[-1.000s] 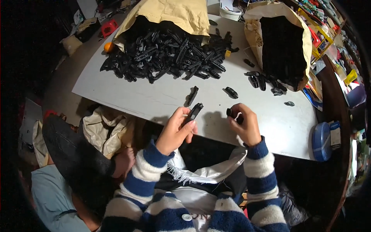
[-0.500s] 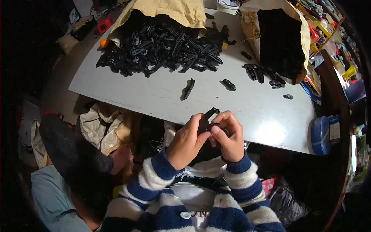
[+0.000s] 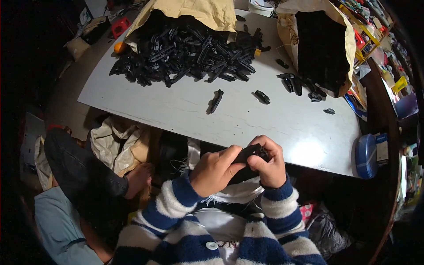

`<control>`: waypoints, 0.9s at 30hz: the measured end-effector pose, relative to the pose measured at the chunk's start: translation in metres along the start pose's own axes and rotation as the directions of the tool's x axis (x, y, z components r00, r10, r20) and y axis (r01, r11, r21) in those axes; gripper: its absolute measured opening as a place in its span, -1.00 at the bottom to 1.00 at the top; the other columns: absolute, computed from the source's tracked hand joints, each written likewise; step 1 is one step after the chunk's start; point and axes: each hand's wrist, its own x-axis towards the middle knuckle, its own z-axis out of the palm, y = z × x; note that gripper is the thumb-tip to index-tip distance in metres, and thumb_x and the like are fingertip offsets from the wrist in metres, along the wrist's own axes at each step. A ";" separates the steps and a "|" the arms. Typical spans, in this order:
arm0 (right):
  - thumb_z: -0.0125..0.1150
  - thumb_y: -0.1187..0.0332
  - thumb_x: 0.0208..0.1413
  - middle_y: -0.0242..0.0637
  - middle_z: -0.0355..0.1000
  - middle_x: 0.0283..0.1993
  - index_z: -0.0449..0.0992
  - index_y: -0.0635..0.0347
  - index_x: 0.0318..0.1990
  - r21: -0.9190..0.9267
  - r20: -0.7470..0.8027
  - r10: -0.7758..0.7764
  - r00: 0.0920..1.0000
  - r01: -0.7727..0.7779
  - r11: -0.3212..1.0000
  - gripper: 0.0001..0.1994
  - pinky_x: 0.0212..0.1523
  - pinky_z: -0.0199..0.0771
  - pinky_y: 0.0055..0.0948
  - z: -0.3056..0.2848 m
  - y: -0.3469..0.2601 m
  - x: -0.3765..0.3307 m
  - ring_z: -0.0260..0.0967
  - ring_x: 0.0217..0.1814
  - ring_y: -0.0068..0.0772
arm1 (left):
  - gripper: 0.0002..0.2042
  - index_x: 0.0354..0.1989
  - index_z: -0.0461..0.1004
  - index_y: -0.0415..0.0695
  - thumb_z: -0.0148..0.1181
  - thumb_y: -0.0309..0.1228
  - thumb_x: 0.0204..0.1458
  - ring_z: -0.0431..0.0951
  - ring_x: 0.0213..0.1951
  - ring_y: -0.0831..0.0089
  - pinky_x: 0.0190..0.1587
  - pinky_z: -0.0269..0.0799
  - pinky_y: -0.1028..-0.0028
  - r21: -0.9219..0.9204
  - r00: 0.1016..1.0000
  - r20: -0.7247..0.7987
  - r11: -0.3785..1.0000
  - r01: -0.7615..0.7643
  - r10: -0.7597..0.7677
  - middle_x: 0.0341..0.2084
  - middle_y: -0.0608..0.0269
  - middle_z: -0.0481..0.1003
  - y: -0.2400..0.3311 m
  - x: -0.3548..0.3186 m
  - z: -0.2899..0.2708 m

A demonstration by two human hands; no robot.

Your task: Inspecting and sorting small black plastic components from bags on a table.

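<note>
Just off the table's near edge I hold a black plastic part [image 3: 252, 152] between both hands. My left hand [image 3: 215, 170] is closed round its left end. My right hand [image 3: 270, 163] grips the other end, thumb in front and fingers curled over the top. The part's exact kind is hard to make out, as fingers cover much of it. On the table beyond lie a narrow black plastic piece [image 3: 215, 101] and a shorter black piece [image 3: 262, 96]. A big heap of similar black plastic parts [image 3: 185, 55] spills from a paper sack [image 3: 198, 13] at the back.
A second open paper sack [image 3: 287, 28] stands at the back right, with several black pieces [image 3: 291, 83] before it. An orange fruit [image 3: 119, 47] sits by the heap. A blue round container [image 3: 366, 155] is at the table's right end. Another person's leg [image 3: 84, 154] shows at left.
Both hands have come slightly nearer to me and to the right. The black part has turned from pointing up and away to lying more level between my hands.
</note>
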 end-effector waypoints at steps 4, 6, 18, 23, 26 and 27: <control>0.24 0.40 -0.12 -0.44 0.30 -0.51 0.30 0.26 -0.53 -0.022 -0.110 -0.014 0.994 0.011 1.000 -0.79 -0.51 0.23 -0.69 -0.011 0.007 0.009 0.24 -0.47 -0.67 | -0.77 -0.19 0.27 -0.21 0.06 -0.42 -0.02 0.44 -0.39 -0.01 -0.45 0.34 0.23 -0.064 0.997 0.020 0.996 -0.067 0.068 -0.44 -0.08 0.41 -0.018 0.008 0.004; 0.19 0.42 -0.12 -0.40 0.31 -0.48 0.30 0.26 -0.54 0.047 -0.213 -0.038 0.976 0.049 0.998 -0.82 -0.49 0.26 -0.64 -0.023 0.004 0.023 0.26 -0.46 -0.64 | -0.76 -0.14 0.34 -0.16 0.04 -0.38 0.01 0.44 -0.32 0.08 -0.26 0.36 0.34 0.240 0.986 0.014 0.957 -0.165 0.167 -0.34 0.01 0.41 -0.034 0.026 -0.010; 0.21 0.47 -0.19 -0.05 0.41 -0.43 0.46 0.34 -0.39 -0.973 -0.045 -0.341 0.939 0.036 0.227 -0.83 -0.49 0.36 -0.43 -0.072 0.013 0.110 0.35 -0.56 -0.17 | -0.80 -0.24 0.26 -0.11 0.05 -0.40 -0.03 0.38 -0.48 0.17 -0.42 0.32 0.25 0.670 0.967 -0.199 0.698 0.252 -0.158 -0.47 0.13 0.37 -0.095 0.071 -0.032; 0.21 0.48 -0.16 -0.23 0.40 -0.54 0.46 0.38 -0.40 -0.710 0.014 0.120 0.993 -0.075 0.701 -0.84 -0.56 0.27 -0.58 -0.035 -0.018 0.072 0.26 -0.59 -0.59 | -0.78 -0.17 0.22 -0.11 -0.03 -0.31 0.06 0.38 -0.51 0.33 -0.44 0.29 0.32 -0.069 0.938 -0.241 0.968 0.241 -0.250 -0.59 0.16 0.33 -0.094 0.053 -0.029; 0.22 0.50 -0.13 -0.27 0.40 -0.58 0.46 0.38 -0.38 -0.737 0.268 -0.061 0.961 0.246 0.630 -0.85 -0.57 0.29 -0.64 -0.022 -0.016 0.061 0.26 -0.62 -0.62 | -0.73 -0.08 0.19 -0.16 -0.12 -0.29 0.12 0.41 -0.46 0.39 -0.41 0.30 0.39 -0.164 0.962 -0.197 0.974 0.157 -0.189 -0.54 0.15 0.36 -0.058 0.046 -0.014; 0.22 0.50 -0.13 -0.27 0.40 -0.58 0.46 0.38 -0.38 -0.741 0.258 -0.058 0.964 0.236 0.629 -0.85 -0.57 0.29 -0.64 -0.019 -0.019 0.057 0.26 -0.62 -0.62 | -0.73 -0.08 0.19 -0.16 -0.12 -0.29 0.12 0.41 -0.46 0.39 -0.41 0.30 0.39 -0.170 0.964 -0.188 0.973 0.157 -0.189 -0.54 0.15 0.36 -0.052 0.044 -0.008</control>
